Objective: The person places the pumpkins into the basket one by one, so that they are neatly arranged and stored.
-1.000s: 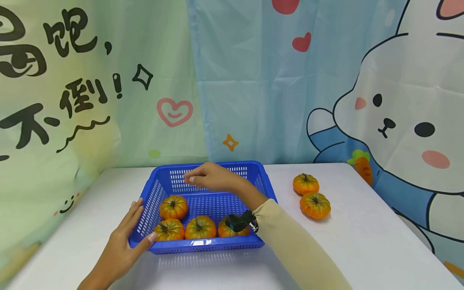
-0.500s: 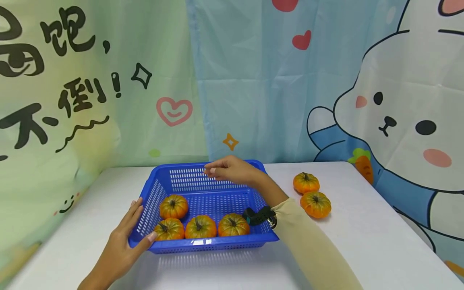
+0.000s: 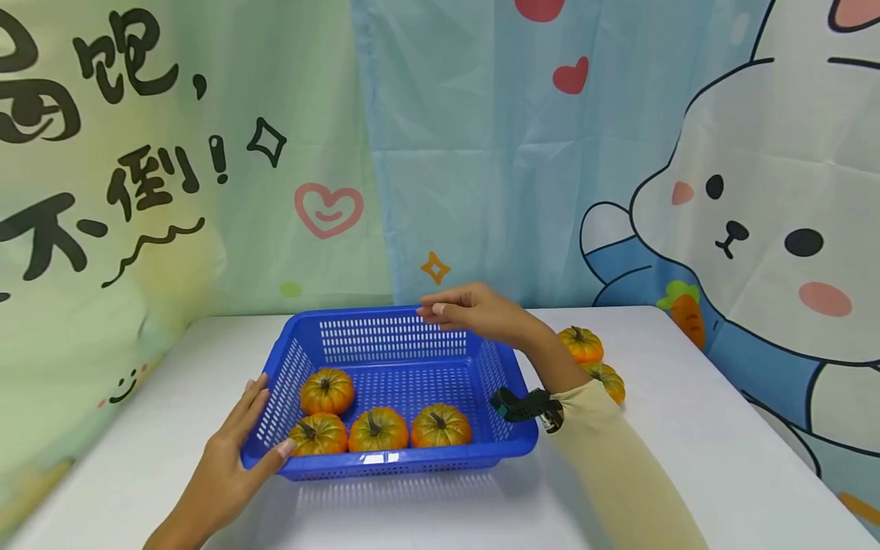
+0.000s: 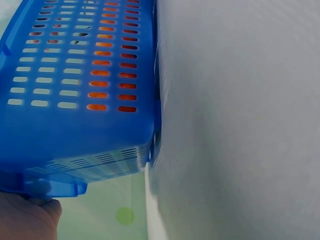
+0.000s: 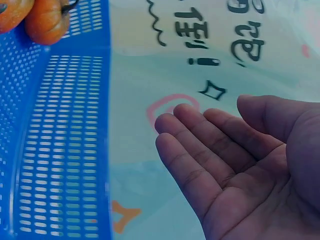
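Observation:
A blue plastic basket (image 3: 371,466) with slotted walls sits on the table, holding several small orange-green pumpkins: one at the left (image 3: 327,391), the others in a row along its front wall, such as the rightmost pumpkin (image 3: 441,426). My left hand (image 3: 221,475) rests against the basket's near left corner, fingers extended along the left rim and thumb at the front rim. Above the back right of the basket is my right hand (image 3: 484,313), holding nothing; the right wrist view shows its bare palm (image 5: 255,185) and loosely bent fingers.
Two more pumpkins stand on the table right of the basket, a farther pumpkin (image 3: 581,344) and a nearer pumpkin (image 3: 608,382), both partly hidden by the right forearm. White table (image 3: 715,443) surrounds the basket. A printed curtain (image 3: 454,153) hangs behind.
My right hand has moved rightward and slightly up, from over the basket's middle toward its back right corner, uncovering the rightmost pumpkin inside. The left hand and basket have stayed put.

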